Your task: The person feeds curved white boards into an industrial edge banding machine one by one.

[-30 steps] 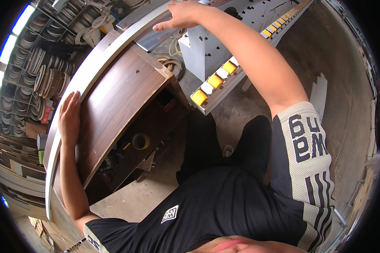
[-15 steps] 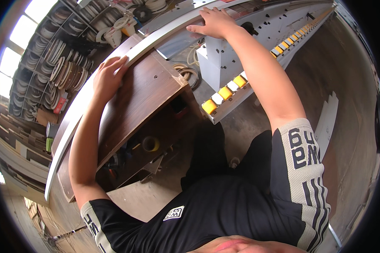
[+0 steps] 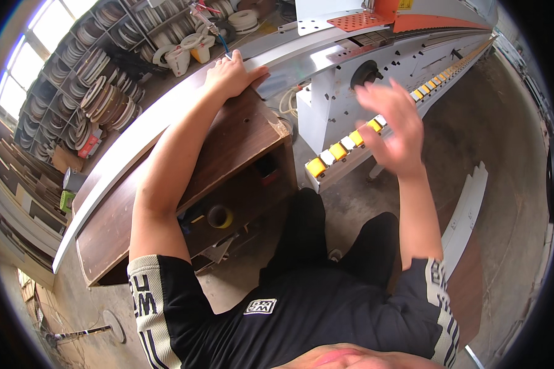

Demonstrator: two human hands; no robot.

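Observation:
A long white board bends across the view, lying over a dark brown wooden cabinet and reaching onto the machine's metal table. My left hand rests on the board near the cabinet's far corner, thumb spread away from the fingers. Raised in the air is my right hand, smeared by motion but with thumb and fingers apart. Nothing shows in it. It hovers above a rail of yellow and white rollers, in front of the machine's grey side.
An orange guard sits over the machine bed at the far side. Racks of edging rolls stand at the left, above stacked boards. White strips lean at the right. A round black knob juts from the machine.
My right hand has left the board and come back toward me. My left hand has slid farther along the board, to the right. The view has shifted, bringing the orange guard into sight.

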